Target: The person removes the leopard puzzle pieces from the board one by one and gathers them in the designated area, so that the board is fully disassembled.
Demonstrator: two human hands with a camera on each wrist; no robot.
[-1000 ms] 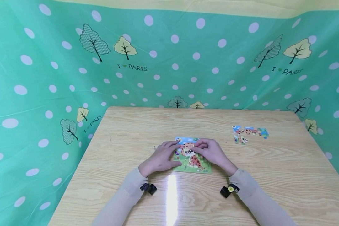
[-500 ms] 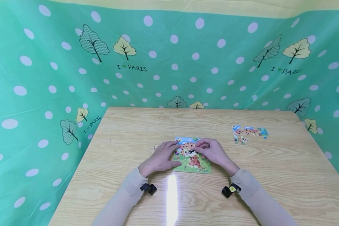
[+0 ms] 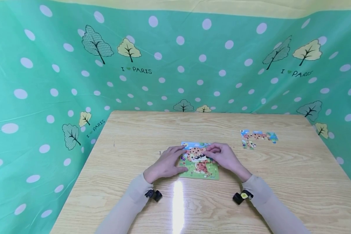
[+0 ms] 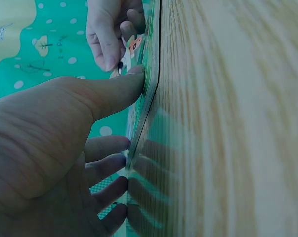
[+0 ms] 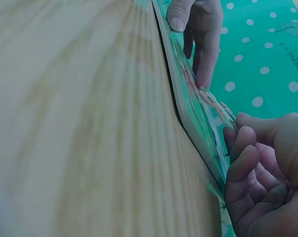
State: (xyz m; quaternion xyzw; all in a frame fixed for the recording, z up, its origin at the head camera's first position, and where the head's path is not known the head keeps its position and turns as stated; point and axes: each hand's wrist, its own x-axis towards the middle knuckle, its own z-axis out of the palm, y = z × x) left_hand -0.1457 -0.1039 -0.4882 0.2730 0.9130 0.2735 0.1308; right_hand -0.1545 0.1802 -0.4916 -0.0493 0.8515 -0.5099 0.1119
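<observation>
Both hands: left flat on puzzle board; wrist view shows right pinching piece.

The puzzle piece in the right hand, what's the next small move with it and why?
Probably press the puzzle piece flat into the puzzle board. The right hand pinches it tilted, one edge on the picture, while the left hand rests straight fingers on the board's left side, steadying it.
</observation>
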